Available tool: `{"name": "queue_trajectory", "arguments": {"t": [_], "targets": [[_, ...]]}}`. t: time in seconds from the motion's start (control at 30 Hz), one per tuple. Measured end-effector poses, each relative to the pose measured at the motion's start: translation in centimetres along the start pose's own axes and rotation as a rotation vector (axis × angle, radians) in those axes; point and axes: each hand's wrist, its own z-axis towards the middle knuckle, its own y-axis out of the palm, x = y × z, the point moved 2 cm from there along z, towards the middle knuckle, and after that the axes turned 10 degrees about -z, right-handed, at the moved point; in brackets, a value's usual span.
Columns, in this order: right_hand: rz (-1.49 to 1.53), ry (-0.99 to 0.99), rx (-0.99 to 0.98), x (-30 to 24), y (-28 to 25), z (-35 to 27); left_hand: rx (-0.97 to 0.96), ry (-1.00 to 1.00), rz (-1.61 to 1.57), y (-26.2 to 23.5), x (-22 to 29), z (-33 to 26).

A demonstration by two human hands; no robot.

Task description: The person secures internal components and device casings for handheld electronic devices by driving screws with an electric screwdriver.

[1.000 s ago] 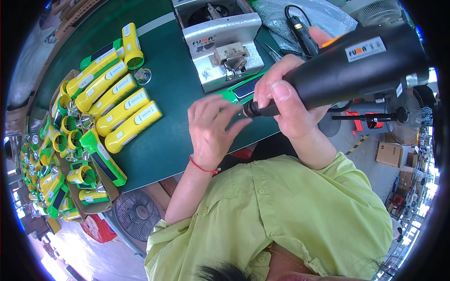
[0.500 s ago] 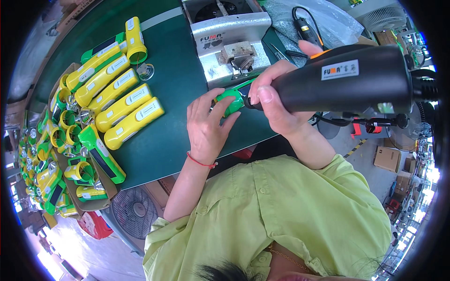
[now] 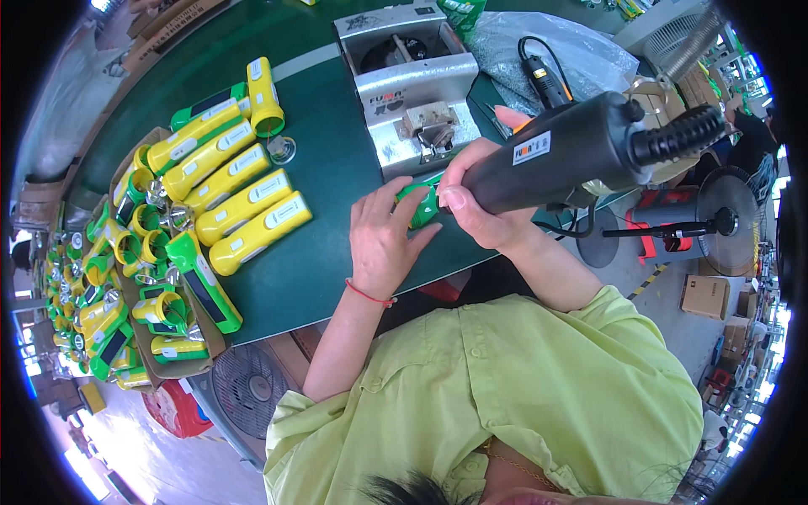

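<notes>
Now, nearest us, our right hand wraps firmly around a black power driver, its tip at a green casing by the tabletop's front edge; our left hand loosely holds that casing. Yellow flashlights lie toward the left edge; farther stands a silver machine.

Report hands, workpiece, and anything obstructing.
Right hand gripping black power tool. Left hand on green casing. Hands partly hide the casing.
</notes>
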Motion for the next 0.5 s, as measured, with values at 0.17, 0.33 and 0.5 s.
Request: {"name": "queue_trajectory", "arguments": {"t": [0.17, 0.33, 0.5], "targets": [[-0.378, -0.295, -0.018, 0.1, 0.6, -0.2, -0.089, 0.025, 0.126, 0.5, 0.2, 0.3], [0.603, 0.255, 0.268, -1.8, -0.2, 1.3, -0.395, -0.119, 0.198, -5.7, 2.2, -0.3], [0.229, 0.116, 0.220, -2.1, -4.5, 3.5, -0.478, -0.317, 0.169, -20.5, 1.6, 4.7]]}}
